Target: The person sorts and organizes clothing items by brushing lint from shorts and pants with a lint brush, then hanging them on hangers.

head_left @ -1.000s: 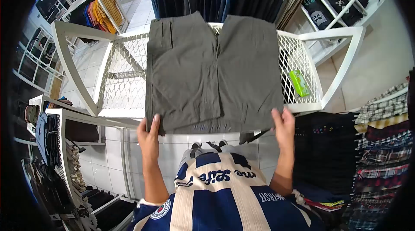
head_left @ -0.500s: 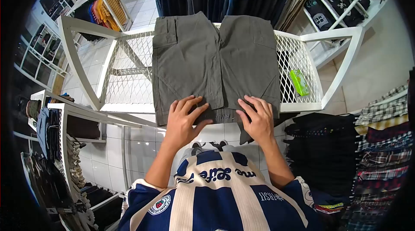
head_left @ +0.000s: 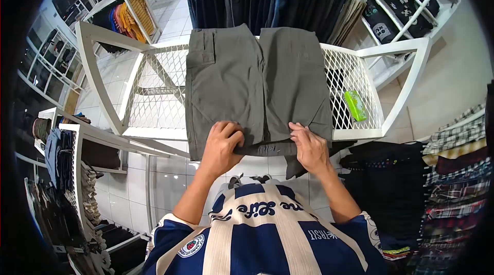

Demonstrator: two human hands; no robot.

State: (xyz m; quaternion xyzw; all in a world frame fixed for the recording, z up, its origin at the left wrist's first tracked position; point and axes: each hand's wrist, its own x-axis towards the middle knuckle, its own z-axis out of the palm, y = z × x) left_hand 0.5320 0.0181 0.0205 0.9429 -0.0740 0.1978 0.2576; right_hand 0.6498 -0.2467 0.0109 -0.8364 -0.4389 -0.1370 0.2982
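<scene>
Grey cargo shorts [head_left: 226, 84] lie spread on a white mesh rack [head_left: 157, 115], legs pointing away and the waist end close to my body. On the near left part, my left hand [head_left: 222, 146] is closed, its fingers curled into the cloth. My right hand [head_left: 310, 146] pinches the cloth on the near right side, thumb and fingers together. Between my hands the waistband's inner side shows small dark lettering. A darker flap of cloth hangs below the rack's front edge by my right wrist.
A bright green packet [head_left: 355, 105] lies on the mesh to the right. Dark trousers [head_left: 242, 2] hang in a row behind the rack. Folded plaid shirts [head_left: 455, 172] are stacked at right, and a white shelf frame [head_left: 77, 172] stands at left.
My fingers, spread flat on the shorts before, have curled in and gripped the cloth. Both hands sit slightly lower in the view, and the right half of the shorts has shifted and creased a little.
</scene>
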